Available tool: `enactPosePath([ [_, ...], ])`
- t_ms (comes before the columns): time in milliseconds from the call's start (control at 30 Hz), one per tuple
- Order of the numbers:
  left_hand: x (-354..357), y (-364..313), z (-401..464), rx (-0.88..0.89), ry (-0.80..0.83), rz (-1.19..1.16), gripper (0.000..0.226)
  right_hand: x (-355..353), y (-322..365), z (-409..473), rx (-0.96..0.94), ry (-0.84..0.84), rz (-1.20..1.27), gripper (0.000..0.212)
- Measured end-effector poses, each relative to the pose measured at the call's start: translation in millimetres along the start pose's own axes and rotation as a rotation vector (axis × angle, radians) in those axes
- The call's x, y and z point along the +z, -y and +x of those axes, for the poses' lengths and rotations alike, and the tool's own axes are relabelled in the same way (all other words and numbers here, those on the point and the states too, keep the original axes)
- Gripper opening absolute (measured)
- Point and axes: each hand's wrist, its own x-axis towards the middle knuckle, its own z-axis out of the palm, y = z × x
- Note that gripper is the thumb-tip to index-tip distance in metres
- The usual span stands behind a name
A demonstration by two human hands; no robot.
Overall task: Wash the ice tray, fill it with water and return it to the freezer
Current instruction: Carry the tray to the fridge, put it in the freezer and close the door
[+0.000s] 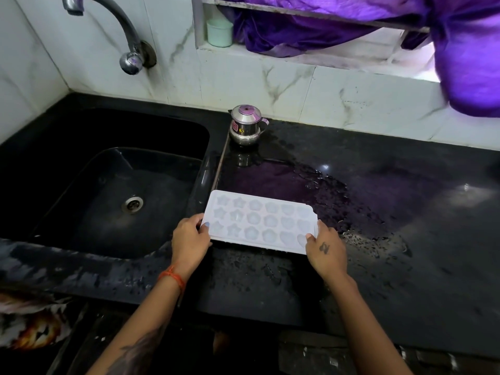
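A white ice tray [258, 220] with star, flower and heart shaped cells lies flat on the wet black counter [378, 239], just right of the sink. My left hand [189, 240] grips its left end, thumb on top. My right hand [326, 249] grips its right end the same way. I cannot tell whether the cells hold water.
The black sink [81, 185] with a steel drain [132, 204] lies to the left, under a wall tap [119, 25]. A small steel pot [246, 125] stands behind the tray. Purple cloth [460, 50] hangs at the upper right; a pale cup [219, 32] sits in the niche.
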Motion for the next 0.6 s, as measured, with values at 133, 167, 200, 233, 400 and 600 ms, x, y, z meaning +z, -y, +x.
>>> enactPosePath([
  [133, 1, 1, 0, -0.022, 0.001, -0.038, 0.028, 0, -1, 3, -0.011, -0.007, 0.005, 0.040],
  [167, 1, 2, -1, -0.023, -0.007, -0.045, 0.027, 0, 0, 3, -0.017, -0.006, -0.001, 0.040],
  [200, 0, 3, -2, -0.024, -0.016, -0.049, 0.027, -1, 0, 4, -0.024, -0.002, -0.009, 0.040],
  [233, -1, 3, -4, -0.029, -0.026, -0.055, 0.026, 0, 1, 4, -0.033, 0.000, -0.015, 0.039],
  [400, -13, 6, -13, -0.052, -0.084, -0.076, 0.025, 5, 5, 2, -0.085, 0.010, 0.012, 0.037],
  [600, -32, 18, -32, -0.085, -0.185, -0.119, 0.026, 5, 22, -1, -0.204, 0.023, 0.012, 0.038],
])
